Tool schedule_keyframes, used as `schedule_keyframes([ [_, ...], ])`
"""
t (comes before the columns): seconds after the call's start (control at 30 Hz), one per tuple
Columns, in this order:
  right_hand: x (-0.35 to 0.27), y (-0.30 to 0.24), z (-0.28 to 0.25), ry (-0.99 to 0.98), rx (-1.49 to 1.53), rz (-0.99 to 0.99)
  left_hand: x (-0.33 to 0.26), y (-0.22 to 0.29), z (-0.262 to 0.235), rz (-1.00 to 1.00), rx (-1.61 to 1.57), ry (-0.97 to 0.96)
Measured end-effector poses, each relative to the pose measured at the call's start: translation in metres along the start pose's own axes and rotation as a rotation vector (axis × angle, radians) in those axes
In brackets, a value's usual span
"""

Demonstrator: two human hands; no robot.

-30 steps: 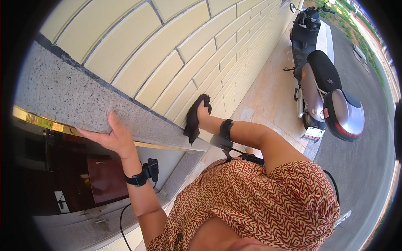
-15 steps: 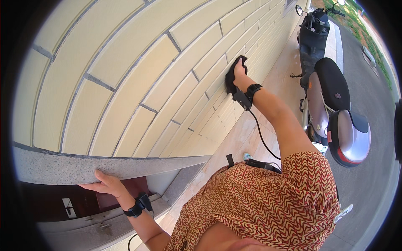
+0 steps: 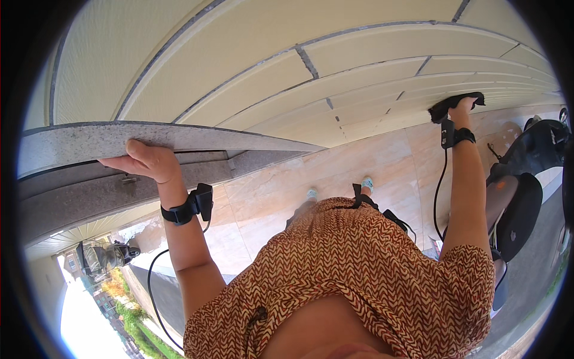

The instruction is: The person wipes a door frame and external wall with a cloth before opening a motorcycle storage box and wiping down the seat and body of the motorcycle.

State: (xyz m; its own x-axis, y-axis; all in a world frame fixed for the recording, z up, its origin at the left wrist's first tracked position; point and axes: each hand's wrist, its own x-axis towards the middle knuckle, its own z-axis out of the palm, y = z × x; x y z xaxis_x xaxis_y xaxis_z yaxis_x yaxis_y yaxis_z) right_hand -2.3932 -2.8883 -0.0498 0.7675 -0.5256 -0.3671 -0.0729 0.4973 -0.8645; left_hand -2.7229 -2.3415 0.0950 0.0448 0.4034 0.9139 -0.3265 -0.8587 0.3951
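My right hand [image 3: 461, 113] presses a dark black cloth [image 3: 441, 109] against the low part of the cream tiled wall [image 3: 371, 51], with that arm stretched out to the right. Parts of the cloth stick out on both sides of the hand; its fingers are mostly hidden. On the left, my left hand [image 3: 150, 161] rests at the edge of a grey stone door surround [image 3: 78, 143]. Its thumb lies on the stone face, and the other fingers stretch out along the edge. Nothing is held in it.
A parked scooter [image 3: 517, 209] stands close to my right arm. Black cables hang from the wrist straps [image 3: 179, 213]. Pinkish floor tiles [image 3: 335, 161] run along the wall's foot, where my shoes show. Another two-wheeler [image 3: 107, 254] is at the far left.
The view has swung to the right, so the wall and door surround sit differently. My right hand and the cloth appear farther right against the wall; my left hand remains at the stone edge.
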Motion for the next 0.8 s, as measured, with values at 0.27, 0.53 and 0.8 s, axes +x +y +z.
schedule_keyframes([
  [0.27, -0.031, 0.185, 0.004, -0.083, 0.041, 0.492, -0.026, 0.056, 0.069, -0.053, -0.08, -0.025],
  [0.53, -0.045, 0.173, -0.01, -0.26, -0.103, 0.735, -0.057, 0.18, 0.216, 0.011, -0.126, -0.152],
  [0.8, -0.135, 0.034, 0.002, -0.828, -0.094, 1.107, -0.061, 0.259, 0.241, 0.129, 0.218, -0.138],
])
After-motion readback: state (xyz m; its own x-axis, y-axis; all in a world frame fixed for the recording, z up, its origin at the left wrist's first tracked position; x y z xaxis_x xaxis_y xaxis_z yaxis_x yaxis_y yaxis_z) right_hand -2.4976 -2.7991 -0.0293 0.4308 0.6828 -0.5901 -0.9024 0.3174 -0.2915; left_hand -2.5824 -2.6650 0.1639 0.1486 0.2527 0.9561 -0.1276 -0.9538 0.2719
